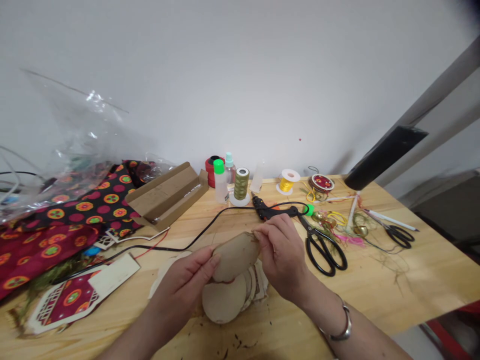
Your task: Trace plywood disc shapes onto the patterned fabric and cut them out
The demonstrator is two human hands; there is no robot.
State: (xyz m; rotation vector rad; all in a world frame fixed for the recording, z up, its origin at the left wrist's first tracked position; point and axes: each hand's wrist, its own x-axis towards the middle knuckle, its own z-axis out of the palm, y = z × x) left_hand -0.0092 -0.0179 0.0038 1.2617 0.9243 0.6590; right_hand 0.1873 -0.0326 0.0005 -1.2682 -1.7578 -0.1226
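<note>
Between my two hands is a tan cardboard oval [236, 256], tilted above the table. My left hand [189, 277] pinches its left edge between thumb and fingers. At the upper right edge, my right hand [283, 250] grips the same piece, its fingertips pressed together. Below it lies a fanned stack of round cardboard pieces [224, 303], partly covered by the oval. A black glue gun [277, 212] rests just behind my right hand, and large black-handled scissors [325, 252] lie to its right.
On the left are patterned fabric [108, 202], an open cardboard box [168, 197] and a white cut-out frame [67, 302]. A black cord [202, 232] crosses the table. Behind stand a green-capped bottle [220, 182] and thread spools [241, 185]. Small scissors [399, 236] and tangled threads lie right.
</note>
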